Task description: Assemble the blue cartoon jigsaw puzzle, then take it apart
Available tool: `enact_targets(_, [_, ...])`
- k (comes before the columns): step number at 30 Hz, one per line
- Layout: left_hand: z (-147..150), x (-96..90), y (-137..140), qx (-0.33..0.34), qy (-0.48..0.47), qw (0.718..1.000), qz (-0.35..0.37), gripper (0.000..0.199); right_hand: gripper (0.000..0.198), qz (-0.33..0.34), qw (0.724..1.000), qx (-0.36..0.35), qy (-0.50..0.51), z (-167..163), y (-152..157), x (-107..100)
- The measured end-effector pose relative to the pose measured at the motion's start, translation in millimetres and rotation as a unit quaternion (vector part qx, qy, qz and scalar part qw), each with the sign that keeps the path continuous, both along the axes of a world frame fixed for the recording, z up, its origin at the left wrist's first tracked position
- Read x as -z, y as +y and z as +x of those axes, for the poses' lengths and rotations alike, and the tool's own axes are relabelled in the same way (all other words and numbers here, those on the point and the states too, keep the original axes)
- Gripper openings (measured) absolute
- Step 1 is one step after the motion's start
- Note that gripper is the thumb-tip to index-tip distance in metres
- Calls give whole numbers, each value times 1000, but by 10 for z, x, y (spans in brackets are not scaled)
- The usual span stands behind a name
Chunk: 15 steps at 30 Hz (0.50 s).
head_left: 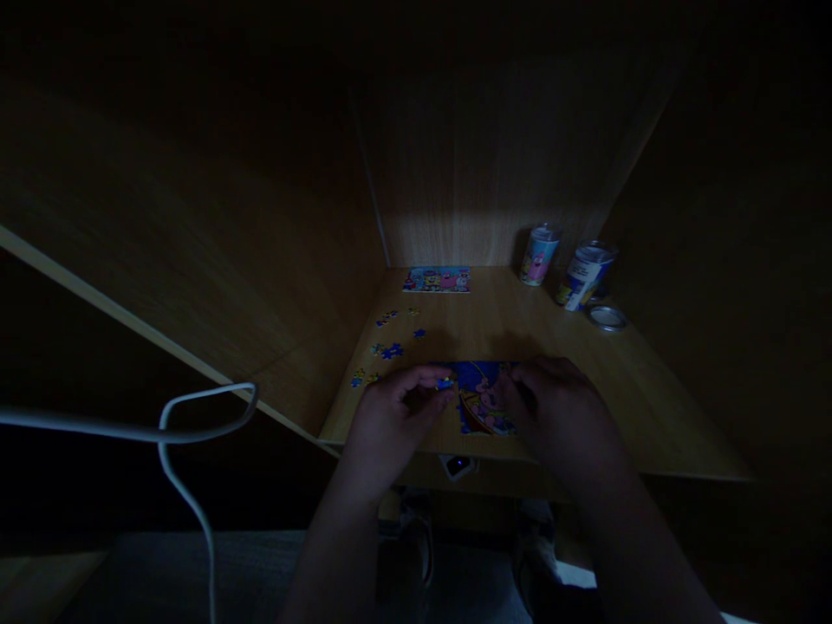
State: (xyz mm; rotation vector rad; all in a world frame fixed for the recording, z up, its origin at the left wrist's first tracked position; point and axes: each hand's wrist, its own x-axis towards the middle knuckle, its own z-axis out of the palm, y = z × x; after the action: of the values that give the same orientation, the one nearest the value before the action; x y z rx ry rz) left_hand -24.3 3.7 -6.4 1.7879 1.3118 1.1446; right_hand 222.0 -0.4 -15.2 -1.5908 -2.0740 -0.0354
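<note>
A small blue and yellow puzzle piece (445, 383) is pinched between the thumb and forefinger of my left hand (401, 407). Just right of it, a partly joined jigsaw puzzle (477, 400) with a pink figure on dark blue lies near the front edge of the wooden surface. My right hand (555, 407) rests at the puzzle's right side with its fingers curled down over it, hiding that part; whether it grips a piece cannot be made out. Loose puzzle pieces (392, 351) lie scattered beyond and left of my left hand.
At the back lies a flat cartoon picture or finished puzzle (437, 279). Two cartoon-printed cans, one pink and blue (538, 256) and one with a white label (585, 276), stand back right by a round lid (607, 318). A white cable (195, 438) hangs at left. The light is dim.
</note>
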Motion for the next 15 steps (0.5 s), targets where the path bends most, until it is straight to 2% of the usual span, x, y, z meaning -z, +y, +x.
enact_targets(15, [7, -29, -3, -19, 17, 1000, 10, 16, 27, 6, 1000, -8, -2, 16, 16, 14])
